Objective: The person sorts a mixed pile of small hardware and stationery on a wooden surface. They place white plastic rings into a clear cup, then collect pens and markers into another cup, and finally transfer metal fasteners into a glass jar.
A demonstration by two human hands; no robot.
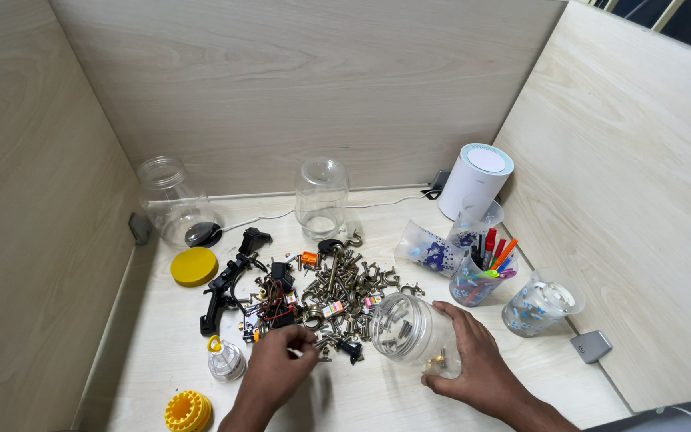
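Note:
A clear plastic jar (404,326) lies tilted on its side on the pale desk (361,400), mouth toward the pile, with several screws inside. My right hand (473,360) grips its lower end. My left hand (277,368) is at the near edge of a heap of metal hooks, bolts and small wired parts (337,292), fingers pinched on a small light-coloured piece that I cannot identify.
Two empty clear jars (171,200) (321,196) stand at the back, with a yellow lid (193,266) and a black tool (225,292) nearby. A white cylinder (475,180), patterned cups (541,306), a pen cup (481,276), a small bulb (224,360) and a yellow ribbed disc (188,411) surround the pile.

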